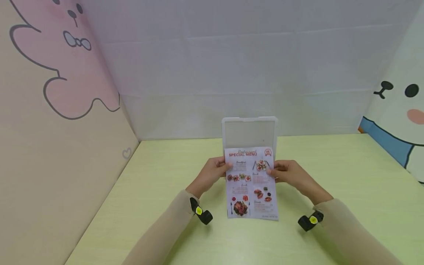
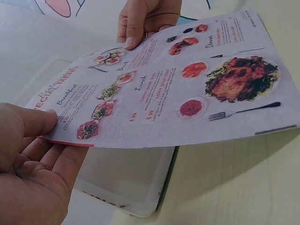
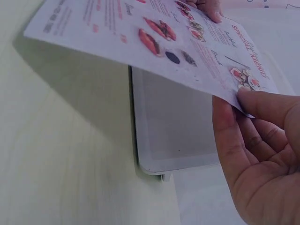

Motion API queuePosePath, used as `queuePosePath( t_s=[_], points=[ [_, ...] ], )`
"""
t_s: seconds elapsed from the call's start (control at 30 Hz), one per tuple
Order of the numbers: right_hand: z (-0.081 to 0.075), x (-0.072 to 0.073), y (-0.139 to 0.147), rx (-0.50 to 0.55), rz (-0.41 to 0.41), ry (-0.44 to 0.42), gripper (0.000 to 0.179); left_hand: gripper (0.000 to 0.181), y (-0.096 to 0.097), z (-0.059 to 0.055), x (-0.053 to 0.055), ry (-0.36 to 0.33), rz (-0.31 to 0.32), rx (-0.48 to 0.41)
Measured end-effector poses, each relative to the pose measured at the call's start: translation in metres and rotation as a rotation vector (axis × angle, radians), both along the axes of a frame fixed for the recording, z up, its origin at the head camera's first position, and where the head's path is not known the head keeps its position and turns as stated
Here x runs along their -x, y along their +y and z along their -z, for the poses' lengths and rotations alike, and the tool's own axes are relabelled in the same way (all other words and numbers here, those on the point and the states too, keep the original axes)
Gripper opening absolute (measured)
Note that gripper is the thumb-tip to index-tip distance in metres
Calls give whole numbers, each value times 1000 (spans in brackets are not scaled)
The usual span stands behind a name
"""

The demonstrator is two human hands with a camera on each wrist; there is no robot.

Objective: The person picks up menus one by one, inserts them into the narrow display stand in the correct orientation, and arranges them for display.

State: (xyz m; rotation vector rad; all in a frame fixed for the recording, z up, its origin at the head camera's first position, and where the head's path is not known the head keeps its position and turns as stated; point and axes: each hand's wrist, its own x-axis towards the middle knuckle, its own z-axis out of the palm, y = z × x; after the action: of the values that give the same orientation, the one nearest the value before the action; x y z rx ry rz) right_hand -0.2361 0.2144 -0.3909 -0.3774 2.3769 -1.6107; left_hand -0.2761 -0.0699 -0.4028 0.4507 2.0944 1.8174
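A printed restaurant menu sheet [image 1: 251, 184], headed "Special Menu", is held up off the table by both hands. The left hand [image 1: 214, 172] pinches its left edge, thumb on the printed face and fingers beneath, as the left wrist view shows. On the opposite edge the right hand [image 1: 291, 176] pinches it the same way near the food pictures. Behind and under the sheet is a white-framed panel [image 1: 250, 133] with a pale grey face; the menu overlaps its lower part in the head view. In the right wrist view the panel [image 3: 173, 122] lies below the sheet, a gap between them.
The pale yellow-green table [image 1: 159, 169] meets a white cloth backdrop [image 1: 205, 73] just behind the panel. Side walls carry cartoon animals, a pink one [image 1: 66, 62] at left and a white one [image 1: 397, 110] at right. Each wrist wears a small black camera [image 1: 206, 217].
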Motion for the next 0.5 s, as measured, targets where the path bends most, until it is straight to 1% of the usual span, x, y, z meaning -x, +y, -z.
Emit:
queuePosePath(
  t_s=[0.2,0.5],
  points=[
    [-7,1,0,-7,23,21,42,30,2,-7,3,2,-23,-5],
    [-14,3,1,-1,46,32,42,31,3,-15,5,34,-28,-11]
  ],
)
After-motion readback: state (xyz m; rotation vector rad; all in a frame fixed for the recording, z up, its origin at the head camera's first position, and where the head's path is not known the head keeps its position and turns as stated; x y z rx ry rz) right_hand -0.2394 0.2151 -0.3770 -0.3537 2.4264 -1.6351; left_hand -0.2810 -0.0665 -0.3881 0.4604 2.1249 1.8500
